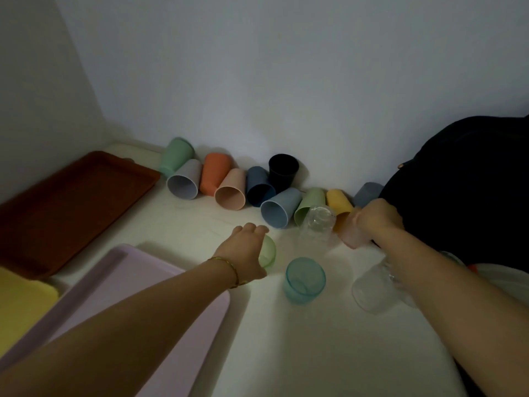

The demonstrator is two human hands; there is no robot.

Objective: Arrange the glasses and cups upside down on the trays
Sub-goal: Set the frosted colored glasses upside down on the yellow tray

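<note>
My left hand (243, 247) grips a pale green glass (268, 255) on the white table, just right of the lilac tray (160, 305). My right hand (378, 217) holds a pink glass (353, 237) near the wall. A teal glass (304, 280) stands upright between my arms. One clear glass (316, 227) stands in front of the cups, another clear glass (369, 290) lies partly under my right forearm. Several coloured plastic cups (229, 190) lie on their sides along the wall; a black cup (282, 171) stands upright.
A brown tray (71, 202) sits at the far left and a yellow tray (23, 302) at the near left corner. A dark bag (463, 190) fills the right side by the wall. Walls close off the table at the back and left.
</note>
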